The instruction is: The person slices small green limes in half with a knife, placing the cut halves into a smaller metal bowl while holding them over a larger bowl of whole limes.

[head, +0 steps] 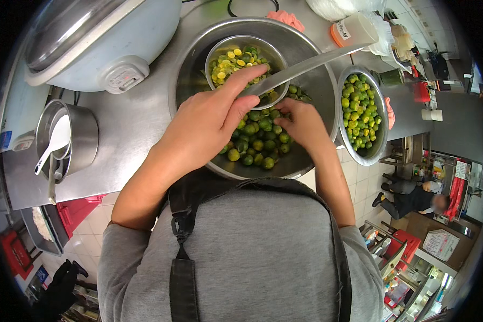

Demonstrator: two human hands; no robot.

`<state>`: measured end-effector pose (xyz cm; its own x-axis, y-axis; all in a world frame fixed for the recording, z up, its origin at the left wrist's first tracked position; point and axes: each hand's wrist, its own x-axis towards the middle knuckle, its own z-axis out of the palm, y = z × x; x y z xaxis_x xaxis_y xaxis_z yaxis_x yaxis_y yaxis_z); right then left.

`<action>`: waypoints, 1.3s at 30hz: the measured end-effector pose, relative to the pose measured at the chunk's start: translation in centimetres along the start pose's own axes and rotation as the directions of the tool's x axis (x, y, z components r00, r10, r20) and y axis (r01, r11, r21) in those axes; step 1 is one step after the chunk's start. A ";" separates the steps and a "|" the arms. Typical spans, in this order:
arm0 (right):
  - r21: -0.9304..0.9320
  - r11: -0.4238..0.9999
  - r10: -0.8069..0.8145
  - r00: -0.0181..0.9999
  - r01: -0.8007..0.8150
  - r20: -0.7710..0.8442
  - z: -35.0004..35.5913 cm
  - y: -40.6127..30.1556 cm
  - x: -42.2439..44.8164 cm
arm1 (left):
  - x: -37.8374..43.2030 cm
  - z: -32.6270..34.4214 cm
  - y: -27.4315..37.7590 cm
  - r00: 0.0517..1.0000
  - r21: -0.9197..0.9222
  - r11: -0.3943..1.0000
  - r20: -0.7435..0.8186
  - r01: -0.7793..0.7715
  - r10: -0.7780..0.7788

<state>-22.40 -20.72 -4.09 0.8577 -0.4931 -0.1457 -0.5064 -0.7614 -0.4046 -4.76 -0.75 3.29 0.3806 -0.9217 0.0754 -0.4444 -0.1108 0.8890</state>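
Note:
My left hand [201, 124] grips a long knife [302, 70] between thumb and index finger. Its blade slants up to the right, past the rim of a large steel basin [177, 76]. Inside the basin, a smaller steel bowl [210, 50] holds cut calamansi limes [235, 60], yellow inside. Below that bowl lie loose whole green limes [261, 141]. My right hand [304, 122] reaches into the basin with its fingertips at these limes; whether one is pinched there cannot be made out. To the right, an oval steel bowl [380, 149] is full of limes.
A large pale rice cooker [141, 44] stands at upper left. Near it, a steel pot [82, 133] holds a white spoon [58, 137] and other utensils. Pink cloth [287, 20] and a labelled plastic tub [354, 30] sit behind the basin. Another person [410, 195] is farther right.

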 end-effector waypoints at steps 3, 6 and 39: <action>0.001 0.999 0.048 0.998 -0.048 0.044 0.2 -0.2 0.7 | -0.6 -0.5 0.0 0.998 0.000 0.999 0.040 0.047 -0.047; 0.279 0.958 0.074 0.997 -0.063 -0.027 -0.9 1.2 0.3 | -1.5 -1.0 -0.6 0.998 -0.006 0.998 0.011 0.061 -0.061; 0.868 0.305 0.260 0.843 0.392 -0.472 -3.1 -6.0 -2.7 | 0.5 2.2 0.6 0.998 0.035 0.999 0.070 0.005 -0.007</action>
<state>-21.97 -16.14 1.55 0.5497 -0.8116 0.1979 0.2583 -0.0602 -0.9642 -6.58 -2.03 2.86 0.3264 -0.9445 0.0375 -0.4708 -0.1280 0.8729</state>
